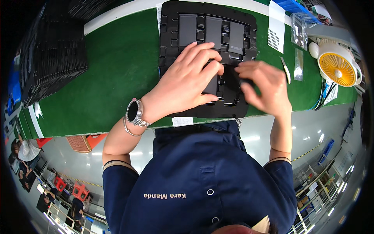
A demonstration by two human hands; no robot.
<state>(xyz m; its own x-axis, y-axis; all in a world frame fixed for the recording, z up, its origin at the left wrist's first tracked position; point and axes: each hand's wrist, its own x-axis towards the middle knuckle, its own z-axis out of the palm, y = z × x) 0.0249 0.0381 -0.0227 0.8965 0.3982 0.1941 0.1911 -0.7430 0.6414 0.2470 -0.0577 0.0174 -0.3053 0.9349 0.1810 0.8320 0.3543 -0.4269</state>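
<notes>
A black moulded tray lies on the green table in front of me. Three flat dark grey rectangular blocks, battery-like in shape, sit in its far row of slots. My left hand reaches over the tray's near half, its fingers spread and bent. Its thumb and fingers span another dark grey block, mostly covered by the hand. Over the tray's right near side is my right hand, fingers curled and blurred by motion. Whether anything is in it is hidden. The slot beside it looks black.
A tall stack of black trays stands at the left. To the right lie a white-handled knife, a printed sheet and clear plastic bags. A white and yellow fan with cables is at the far right.
</notes>
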